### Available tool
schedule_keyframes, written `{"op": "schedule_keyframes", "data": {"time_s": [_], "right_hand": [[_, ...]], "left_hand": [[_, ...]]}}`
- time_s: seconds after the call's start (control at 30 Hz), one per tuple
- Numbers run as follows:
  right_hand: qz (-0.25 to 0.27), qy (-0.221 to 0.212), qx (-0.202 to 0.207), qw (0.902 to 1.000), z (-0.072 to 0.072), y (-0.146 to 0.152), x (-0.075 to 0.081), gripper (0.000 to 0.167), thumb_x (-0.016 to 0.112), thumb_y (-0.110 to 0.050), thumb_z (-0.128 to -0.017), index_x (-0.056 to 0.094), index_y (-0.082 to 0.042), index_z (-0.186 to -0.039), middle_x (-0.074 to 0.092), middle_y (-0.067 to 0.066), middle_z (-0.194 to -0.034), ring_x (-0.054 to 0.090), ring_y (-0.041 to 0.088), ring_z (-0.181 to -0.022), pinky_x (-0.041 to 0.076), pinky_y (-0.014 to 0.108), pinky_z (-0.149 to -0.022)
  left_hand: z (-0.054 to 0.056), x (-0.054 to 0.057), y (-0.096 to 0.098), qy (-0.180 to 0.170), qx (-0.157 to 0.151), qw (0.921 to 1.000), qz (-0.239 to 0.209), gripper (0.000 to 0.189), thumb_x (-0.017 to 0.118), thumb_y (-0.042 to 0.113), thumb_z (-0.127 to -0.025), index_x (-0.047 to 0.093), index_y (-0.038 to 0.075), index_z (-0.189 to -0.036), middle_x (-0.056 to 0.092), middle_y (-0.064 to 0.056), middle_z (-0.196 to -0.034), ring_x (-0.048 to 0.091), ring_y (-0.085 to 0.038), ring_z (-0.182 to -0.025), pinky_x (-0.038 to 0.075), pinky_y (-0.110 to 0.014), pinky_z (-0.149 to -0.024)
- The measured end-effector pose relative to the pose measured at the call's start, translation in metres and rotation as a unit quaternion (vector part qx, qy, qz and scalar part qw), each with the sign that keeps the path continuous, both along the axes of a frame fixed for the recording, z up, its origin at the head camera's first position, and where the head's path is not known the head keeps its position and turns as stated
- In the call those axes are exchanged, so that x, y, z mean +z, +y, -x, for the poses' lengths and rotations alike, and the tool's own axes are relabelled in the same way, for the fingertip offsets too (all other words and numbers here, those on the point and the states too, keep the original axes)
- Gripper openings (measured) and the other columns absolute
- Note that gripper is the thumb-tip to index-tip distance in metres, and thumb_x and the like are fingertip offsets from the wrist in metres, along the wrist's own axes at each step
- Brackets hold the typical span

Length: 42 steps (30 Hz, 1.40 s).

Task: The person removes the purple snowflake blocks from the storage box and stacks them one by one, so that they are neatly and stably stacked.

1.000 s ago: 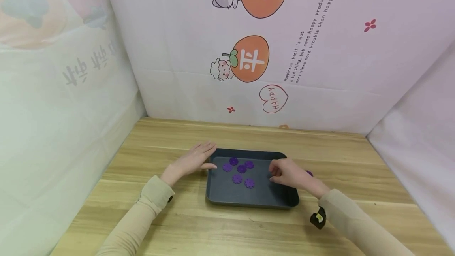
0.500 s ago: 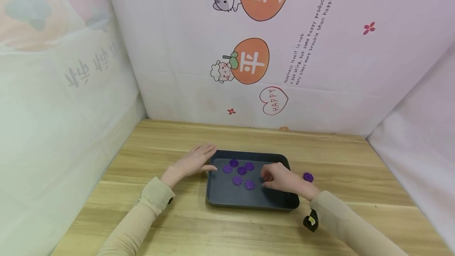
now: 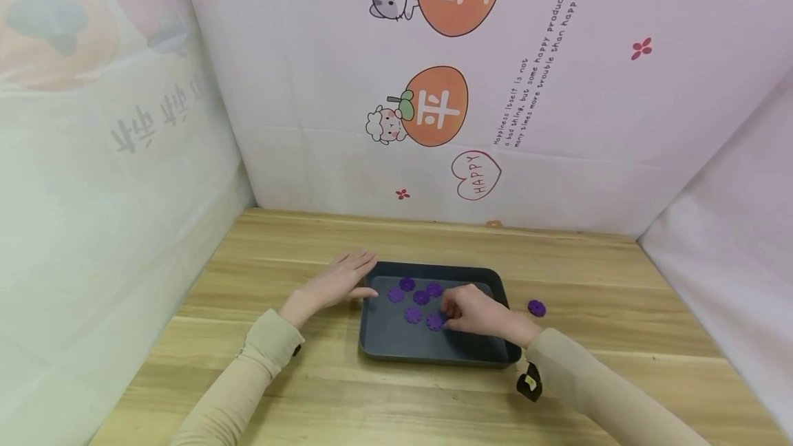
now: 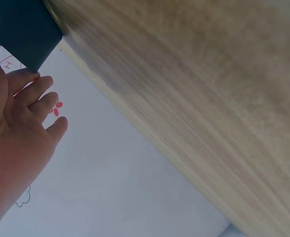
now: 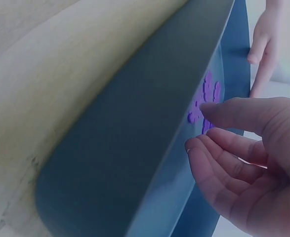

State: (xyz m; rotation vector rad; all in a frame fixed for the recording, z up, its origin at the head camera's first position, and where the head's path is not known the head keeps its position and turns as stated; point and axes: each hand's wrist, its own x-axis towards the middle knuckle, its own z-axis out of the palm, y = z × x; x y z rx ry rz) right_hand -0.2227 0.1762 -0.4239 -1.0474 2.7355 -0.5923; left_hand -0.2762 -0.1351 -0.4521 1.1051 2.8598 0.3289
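A dark rectangular tray (image 3: 396,349) lies on the table with several purple notched plastic discs on its bottom. My left hand (image 3: 337,282) rests its straight fingers against the tray's left edge, thumb just over the rim; the left wrist view shows a fingertip at the tray's corner. Inside the tray's right half, my right hand (image 3: 473,312) hovers with loosely bent fingers. Its thumb reaches close beside the nearest purple disc (image 3: 434,323). In the right wrist view, thumb and fingertips stand apart with nothing between them; whether the thumb touches a disc, I cannot tell.
One more purple disc (image 3: 536,308) lies on the wooden table (image 3: 595,281), right of the tray. White printed cloth (image 3: 341,177) stands behind the table and on both sides. The tray's raised walls surround the discs.
My right hand has moved left across the tray toward the discs, bringing the loose disc on the right fully into view. The left hand, tray and discs stay put.
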Motion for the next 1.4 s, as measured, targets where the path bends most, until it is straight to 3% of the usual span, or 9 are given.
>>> {"op": "schedule_keyframes", "data": {"time_s": [0.3,0.6,1.4], "right_hand": [[-0.009,-0.012,-0.012,0.9998,0.001,-0.006,-0.004,0.017,0.078,-0.004,-0.080,0.068,0.001,-0.093,0.071,0.011,-0.086,0.066,0.015,-0.075,0.055,0.019,-0.064],[-0.024,0.015,-0.019,0.9994,0.001,-0.012,-0.007,0.019,0.082,-0.007,-0.078,0.068,0.001,-0.089,0.070,0.009,-0.081,0.063,0.011,-0.072,0.054,0.017,-0.062],[-0.045,0.028,-0.038,0.9979,-0.001,-0.020,-0.011,0.017,0.080,-0.006,-0.079,0.065,-0.002,-0.085,0.064,0.005,-0.077,0.056,0.007,-0.066,0.050,0.018,-0.057]], "left_hand": [[0.000,0.001,0.000,0.000,-0.002,1.0000,-0.001,0.077,0.053,0.049,-0.098,0.032,-0.001,-0.153,0.030,-0.019,-0.162,0.024,-0.037,-0.152,0.021,-0.056,-0.126],[-0.001,0.002,0.001,-0.004,-0.001,1.0000,0.002,0.077,0.053,0.050,-0.099,0.031,0.000,-0.154,0.028,-0.018,-0.162,0.023,-0.036,-0.153,0.020,-0.055,-0.126],[0.001,0.001,0.000,-0.013,0.001,0.9999,-0.002,0.079,0.053,0.051,-0.098,0.028,0.002,-0.155,0.026,-0.017,-0.164,0.020,-0.034,-0.154,0.016,-0.052,-0.128]]}}
